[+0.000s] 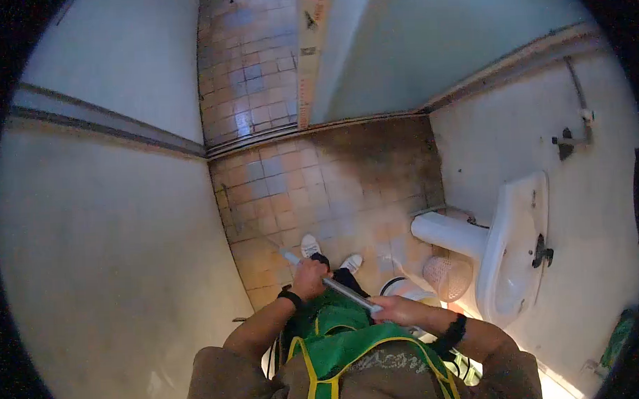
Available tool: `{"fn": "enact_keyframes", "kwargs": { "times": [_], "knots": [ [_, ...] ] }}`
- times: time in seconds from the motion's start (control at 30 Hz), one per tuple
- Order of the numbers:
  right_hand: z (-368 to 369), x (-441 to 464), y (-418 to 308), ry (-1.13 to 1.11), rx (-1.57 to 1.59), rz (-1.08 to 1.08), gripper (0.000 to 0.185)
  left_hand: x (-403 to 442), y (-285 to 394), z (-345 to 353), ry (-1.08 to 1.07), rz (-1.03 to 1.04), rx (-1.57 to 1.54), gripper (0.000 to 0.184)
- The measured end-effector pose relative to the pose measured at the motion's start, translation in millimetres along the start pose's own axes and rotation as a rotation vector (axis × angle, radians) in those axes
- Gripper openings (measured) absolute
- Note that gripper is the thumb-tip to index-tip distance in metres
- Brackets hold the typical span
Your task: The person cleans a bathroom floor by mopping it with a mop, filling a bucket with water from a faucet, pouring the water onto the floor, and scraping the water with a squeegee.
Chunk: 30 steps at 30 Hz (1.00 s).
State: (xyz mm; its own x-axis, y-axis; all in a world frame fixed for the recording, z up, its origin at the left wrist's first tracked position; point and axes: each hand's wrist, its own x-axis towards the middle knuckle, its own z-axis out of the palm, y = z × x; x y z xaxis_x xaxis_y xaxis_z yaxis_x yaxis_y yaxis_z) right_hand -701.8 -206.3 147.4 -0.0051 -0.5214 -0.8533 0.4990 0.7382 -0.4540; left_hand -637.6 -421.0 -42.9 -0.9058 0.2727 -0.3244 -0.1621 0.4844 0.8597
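Both my hands are closed around a grey pole (351,295), which slants across the front of my green apron (359,341) with yellow edging. My left hand (309,279) grips it farther from my body, close to a pale section of the shaft. Nearer its upper end, my right hand (399,311) holds the pole at waist height. Past my left hand the shaft thins toward the tiled floor (291,179) on the left; what is at its far end is too faint to make out.
At right are a white pedestal sink (489,264) with a dark tap (541,251), a pink perforated basket (449,278) and a partly hidden white bucket (403,289). My white shoes (310,245) stand on the tiles. A sliding-door track (261,139) crosses the doorway ahead. Walls stand on both sides.
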Motion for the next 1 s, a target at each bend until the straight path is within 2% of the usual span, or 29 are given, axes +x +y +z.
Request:
{"fn": "enact_keyframes", "kwargs": {
  "times": [0.07,0.1,0.13,0.2,0.27,0.3,0.4,0.5,0.53,0.6,0.63,0.67,0.7,0.73,0.77,0.83,0.9,1.0],
  "knots": [
    [-5,-15,9,0.058,-0.085,0.067,0.049,6,-7,10,-0.086,0.158,0.294,0.016],
    [-8,-26,12,0.089,-0.124,0.104,0.052,17,-7,31,-0.072,0.251,0.281,0.015],
    [-13,-61,3,0.072,0.062,0.159,0.045,29,3,62,-0.058,0.346,0.262,0.015],
    [-14,-112,36,0.187,0.316,0.230,0.045,60,68,86,-0.071,0.480,0.161,0.012],
    [-15,-152,20,0.330,0.246,0.326,0.043,93,127,94,-0.226,0.434,0.109,0.013],
    [-13,-161,9,0.403,0.205,0.368,0.041,108,137,102,-0.189,0.462,0.121,0.014],
    [5,-166,-1,0.505,0.380,0.282,0.041,131,142,121,-0.132,0.520,0.159,0.018],
    [-3,-196,12,0.394,0.001,0.062,0.043,113,155,112,-0.107,0.481,0.227,0.020],
    [-2,-174,57,0.438,0.112,-0.061,0.041,96,156,87,-0.085,0.455,0.253,0.019],
    [-4,-122,100,0.531,-0.182,-0.485,0.033,66,138,51,-0.205,0.267,0.353,0.018],
    [-12,-110,91,0.353,-0.059,-0.314,0.029,57,65,74,-0.202,0.146,-0.018,0.018],
    [-25,-97,78,0.172,0.060,-0.143,0.025,54,38,79,-0.223,0.096,-0.040,0.019],
    [-37,-77,80,0.065,0.303,-0.133,0.023,51,12,83,-0.242,0.046,-0.062,0.020],
    [-47,-57,82,-0.040,0.543,-0.118,0.021,56,40,52,-0.292,0.081,0.260,0.022],
    [-58,-58,85,-0.021,0.625,-0.123,0.021,70,61,35,-0.334,0.121,0.586,0.025],
    [-74,-66,96,0.028,0.803,-0.127,0.021,112,29,73,-0.377,0.180,0.606,0.029],
    [-94,-105,106,0.118,0.933,-0.083,0.022,153,97,86,-0.326,0.252,0.685,0.030],
    [-107,-158,94,0.315,0.952,-0.103,0.030,217,152,120,-0.402,0.307,0.606,0.024]
  ]
}}
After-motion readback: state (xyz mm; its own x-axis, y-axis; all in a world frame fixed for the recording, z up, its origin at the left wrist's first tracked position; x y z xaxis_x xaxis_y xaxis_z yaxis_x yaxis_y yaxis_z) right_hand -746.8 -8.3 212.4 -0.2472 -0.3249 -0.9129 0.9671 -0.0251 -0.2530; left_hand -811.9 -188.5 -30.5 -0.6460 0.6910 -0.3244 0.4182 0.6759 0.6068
